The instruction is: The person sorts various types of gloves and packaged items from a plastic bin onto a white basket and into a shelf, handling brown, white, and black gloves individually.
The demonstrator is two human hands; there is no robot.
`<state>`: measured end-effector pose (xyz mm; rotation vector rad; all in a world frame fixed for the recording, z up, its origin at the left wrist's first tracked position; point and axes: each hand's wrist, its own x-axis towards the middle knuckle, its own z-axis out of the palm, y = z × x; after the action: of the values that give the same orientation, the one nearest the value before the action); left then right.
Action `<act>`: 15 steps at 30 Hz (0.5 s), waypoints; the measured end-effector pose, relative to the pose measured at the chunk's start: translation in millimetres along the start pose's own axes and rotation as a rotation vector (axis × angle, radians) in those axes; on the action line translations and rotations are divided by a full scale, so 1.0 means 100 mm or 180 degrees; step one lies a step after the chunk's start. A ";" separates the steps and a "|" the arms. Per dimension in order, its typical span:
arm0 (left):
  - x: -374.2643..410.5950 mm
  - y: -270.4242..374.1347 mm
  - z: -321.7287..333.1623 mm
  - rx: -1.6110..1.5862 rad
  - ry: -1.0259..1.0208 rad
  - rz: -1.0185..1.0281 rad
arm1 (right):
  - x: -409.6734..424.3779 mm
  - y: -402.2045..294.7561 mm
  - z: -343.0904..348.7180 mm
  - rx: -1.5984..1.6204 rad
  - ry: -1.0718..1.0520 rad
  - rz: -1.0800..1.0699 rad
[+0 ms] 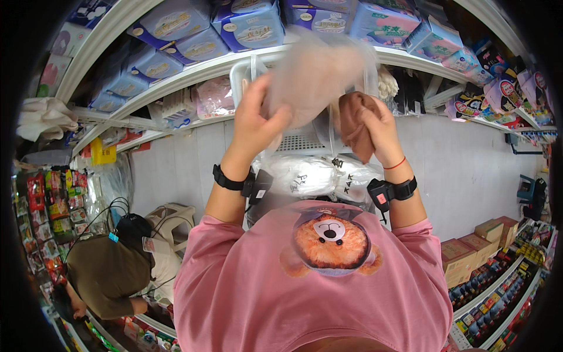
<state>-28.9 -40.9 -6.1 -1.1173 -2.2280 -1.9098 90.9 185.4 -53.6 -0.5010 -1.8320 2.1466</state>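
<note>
My left hand (257, 119) grips a translucent plastic bag (316, 75), its thumb on the near left edge. The bag is blurred and spreads towards the shelf front; what lies behind it is hard to tell. A crumpled piece of brown thin fabric (358, 125) hangs from my right hand (379, 123), just right of the bag. Beneath both hands is a white perforated plastic basket (299, 143), partly hidden by them. Nearer to me lie clear-wrapped white bundles (303, 176) with handwritten marks.
A shelf edge (206, 68) curves ahead, bearing blue and purple packs (250, 31). Snack packets (57, 189) hang at the left. A person in a brown top (107, 275) bends near a beige plastic stool (176, 220). Cardboard boxes (462, 259) sit at the right.
</note>
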 end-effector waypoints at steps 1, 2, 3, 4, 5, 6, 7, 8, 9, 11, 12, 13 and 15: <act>0.01 0.02 -0.04 0.0777 -0.0297 0.0269 | 0.01 -0.02 -0.02 0.0417 0.0215 0.0351; 0.07 -0.02 0.01 0.1399 -0.0417 0.1124 | 0.03 -0.01 -0.07 0.0696 0.0310 0.0438; 0.08 -0.06 0.07 0.1573 -0.0712 0.1133 | 0.04 0.01 -0.13 0.0963 0.0405 0.0525; 0.05 -0.12 0.13 0.1761 -0.1003 0.1118 | 0.05 0.04 -0.20 0.1234 0.0481 0.0630; -0.01 -0.17 0.16 0.1942 -0.1297 0.1100 | 0.04 0.06 -0.29 0.1242 0.0500 0.0561; -0.05 -0.22 0.17 0.1775 -0.1384 0.1051 | 0.03 0.05 -0.36 0.1259 0.0546 0.0486; -0.10 -0.26 0.18 0.1605 -0.1469 0.1004 | 0.01 0.04 -0.40 0.1274 0.0592 0.0409; -0.14 -0.29 0.18 0.1434 -0.1551 0.0957 | 0.00 0.02 -0.44 0.1097 0.0798 0.0389; -0.20 -0.31 0.18 0.1408 -0.1510 0.0948 | -0.03 -0.03 -0.42 0.0904 0.0909 0.0156; -0.31 -0.34 0.18 0.1359 -0.1421 0.0926 | -0.09 -0.07 -0.37 0.0506 0.1113 -0.0307; -0.32 -0.33 0.18 0.1423 -0.1421 0.0933 | -0.07 -0.06 -0.33 -0.0119 0.1354 -0.0761; -0.32 -0.32 0.17 0.1488 -0.1419 0.0939 | -0.10 -0.06 -0.29 -0.0442 0.1277 -0.1029; -0.34 -0.31 0.17 0.1590 -0.1335 0.0894 | -0.18 -0.10 -0.19 -0.1082 0.1099 -0.1570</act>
<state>-11.8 -44.0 -51.6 -1.7182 -2.3656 -1.0002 114.9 196.0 -45.1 -0.4028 -1.8782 1.3493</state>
